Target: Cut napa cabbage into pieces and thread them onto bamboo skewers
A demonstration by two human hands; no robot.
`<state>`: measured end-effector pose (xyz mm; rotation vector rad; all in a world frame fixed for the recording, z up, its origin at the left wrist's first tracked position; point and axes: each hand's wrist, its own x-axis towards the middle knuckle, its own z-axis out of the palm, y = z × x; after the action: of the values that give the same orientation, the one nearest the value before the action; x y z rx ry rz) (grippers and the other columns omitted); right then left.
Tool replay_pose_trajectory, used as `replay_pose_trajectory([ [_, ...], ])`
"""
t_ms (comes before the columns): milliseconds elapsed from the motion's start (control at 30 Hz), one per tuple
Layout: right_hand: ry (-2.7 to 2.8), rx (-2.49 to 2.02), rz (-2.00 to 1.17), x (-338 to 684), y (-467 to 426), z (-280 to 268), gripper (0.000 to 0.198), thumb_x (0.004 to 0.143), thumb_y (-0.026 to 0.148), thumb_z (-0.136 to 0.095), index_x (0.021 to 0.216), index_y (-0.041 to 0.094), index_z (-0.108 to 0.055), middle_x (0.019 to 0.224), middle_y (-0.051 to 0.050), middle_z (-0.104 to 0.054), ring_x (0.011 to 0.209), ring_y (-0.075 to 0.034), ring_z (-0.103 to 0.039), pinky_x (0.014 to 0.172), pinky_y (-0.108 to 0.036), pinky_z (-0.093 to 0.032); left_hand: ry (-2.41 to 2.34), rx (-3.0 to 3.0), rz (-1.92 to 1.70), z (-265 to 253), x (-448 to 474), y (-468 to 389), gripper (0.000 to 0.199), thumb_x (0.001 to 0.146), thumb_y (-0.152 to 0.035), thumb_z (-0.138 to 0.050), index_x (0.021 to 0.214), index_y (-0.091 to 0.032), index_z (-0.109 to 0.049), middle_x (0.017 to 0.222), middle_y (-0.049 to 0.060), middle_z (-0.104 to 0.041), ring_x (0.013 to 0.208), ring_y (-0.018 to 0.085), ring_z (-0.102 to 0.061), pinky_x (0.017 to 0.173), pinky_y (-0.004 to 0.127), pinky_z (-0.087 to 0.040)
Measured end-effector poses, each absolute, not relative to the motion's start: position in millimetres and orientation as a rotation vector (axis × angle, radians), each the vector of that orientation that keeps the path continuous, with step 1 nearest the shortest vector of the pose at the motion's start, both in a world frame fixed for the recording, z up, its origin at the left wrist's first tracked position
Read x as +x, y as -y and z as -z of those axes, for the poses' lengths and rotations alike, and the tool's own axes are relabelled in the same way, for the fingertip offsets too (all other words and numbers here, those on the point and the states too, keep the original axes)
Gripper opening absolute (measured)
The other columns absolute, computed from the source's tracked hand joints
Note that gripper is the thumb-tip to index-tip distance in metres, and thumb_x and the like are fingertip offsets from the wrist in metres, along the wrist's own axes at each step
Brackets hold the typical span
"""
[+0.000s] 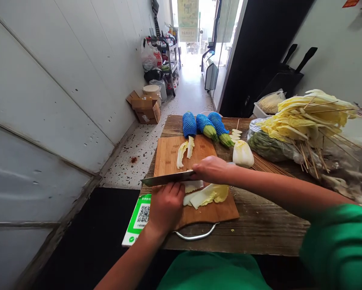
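My right hand [212, 168] grips the handle of a kitchen knife [168, 177]. Its long blade points left, lying across the wooden cutting board [164, 155]. Just below the blade, my left hand [168, 203] has its fingers curled and pressed together on a pale napa cabbage leaf [193, 186], which the hand and knife partly cover. Closer to me on the board lie more yellow-white cabbage leaves [209, 196]. Beyond the knife are two narrow cut strips of cabbage [182, 155]. A small trimmed cabbage heart [243, 154] sits right of the board.
Zucchini in blue foam nets [209, 131] line the far side of the board. Skewered slices [236, 135] lie beside them. On the right, skewered cabbage leaves [313, 114] are piled above bagged greens [267, 143] and bamboo skewers [269, 166]. A QR-code sign [141, 217] is at the table's left edge.
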<state>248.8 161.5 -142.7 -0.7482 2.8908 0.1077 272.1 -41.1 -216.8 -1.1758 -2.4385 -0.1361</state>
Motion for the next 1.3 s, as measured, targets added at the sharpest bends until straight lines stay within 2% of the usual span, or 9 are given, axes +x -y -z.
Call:
replay_pose_trajectory([
  [133,-3.013,-0.709,-0.039,256,-147,138,0.033,0.09,0.04,-0.041,0.086,0.016,-0.063,0.077,-0.008,-0.07,0.07,-0.018,-0.065,0.05,-0.022,-0.03,2.418,-1.156,0.217,214,278,45,0.023,0.078,-0.011,-0.049,0.097,-0.012,-0.063,0.095,0.013,-0.066,0.089,0.026,-0.057,0.077,0.04,-0.045],
  [300,-3.402,-0.154,0.248,323,-179,112,0.039,0.092,0.044,-0.033,0.093,0.018,-0.061,0.077,-0.004,-0.068,0.065,-0.016,-0.063,0.052,-0.023,-0.033,2.407,-0.972,0.507,218,282,52,0.025,0.082,-0.016,-0.046,0.098,-0.014,-0.065,0.106,0.014,-0.065,0.099,0.026,-0.058,0.089,0.04,-0.041],
  [433,-3.488,0.319,0.194,421,-218,124,0.042,0.094,0.04,-0.028,0.087,0.018,-0.063,0.081,-0.006,-0.069,0.07,-0.019,-0.064,0.058,-0.026,-0.04,2.433,-0.586,1.104,218,281,53,0.026,0.081,-0.025,-0.051,0.1,-0.017,-0.066,0.101,0.01,-0.068,0.093,0.023,-0.062,0.084,0.033,-0.045],
  [533,-3.488,0.494,0.11,486,-237,166,0.038,0.092,0.036,-0.031,0.101,0.018,-0.063,0.101,-0.007,-0.068,0.09,-0.021,-0.063,0.07,-0.028,-0.046,2.258,-0.315,1.672,213,281,52,0.027,0.074,-0.029,-0.061,0.097,-0.017,-0.067,0.099,0.007,-0.069,0.094,0.022,-0.061,0.085,0.032,-0.045],
  [667,-3.293,0.724,-0.02,529,-246,217,0.032,0.089,0.03,-0.039,0.11,0.016,-0.059,0.101,-0.008,-0.066,0.084,-0.021,-0.064,0.067,-0.031,-0.048,1.773,-0.131,2.639,201,287,48,0.023,0.067,-0.019,-0.068,0.09,-0.018,-0.066,0.09,0.002,-0.07,0.083,0.015,-0.063,0.079,0.027,-0.049],
  [767,-3.189,0.789,-0.104,530,-243,228,0.033,0.087,0.026,-0.044,0.115,0.013,-0.054,0.096,-0.009,-0.064,0.083,-0.022,-0.063,0.067,-0.031,-0.047,1.454,0.051,3.077,194,297,43,0.022,0.066,-0.005,-0.065,0.084,-0.016,-0.065,0.084,0.001,-0.069,0.076,0.012,-0.064,0.075,0.024,-0.051],
  [1033,-3.154,0.811,-0.11,491,-235,225,0.035,0.086,0.026,-0.047,0.115,0.007,-0.053,0.1,-0.016,-0.06,0.09,-0.024,-0.059,0.075,-0.03,-0.043,1.382,0.199,3.137,186,309,38,0.031,0.072,0.006,-0.052,0.092,-0.017,-0.059,0.088,0.003,-0.067,0.078,0.012,-0.065,0.072,0.024,-0.053],
  [1200,-3.209,0.74,0.002,474,-225,214,0.028,0.085,0.026,-0.049,0.106,0.009,-0.057,0.096,-0.016,-0.062,0.093,-0.027,-0.055,0.078,-0.033,-0.04,1.388,0.378,3.138,187,300,36,0.012,0.085,-0.012,-0.047,0.086,-0.014,-0.058,0.077,0.004,-0.066,0.071,0.012,-0.065,0.066,0.025,-0.055],
  [1300,-3.217,0.685,0.031,465,-224,207,0.024,0.086,0.032,-0.049,0.099,0.014,-0.059,0.096,-0.011,-0.063,0.093,-0.023,-0.055,0.079,-0.029,-0.039,1.349,0.368,3.112,191,290,33,0.018,0.088,-0.016,-0.041,0.086,-0.015,-0.059,0.082,0.004,-0.068,0.075,0.013,-0.064,0.067,0.024,-0.056],
])
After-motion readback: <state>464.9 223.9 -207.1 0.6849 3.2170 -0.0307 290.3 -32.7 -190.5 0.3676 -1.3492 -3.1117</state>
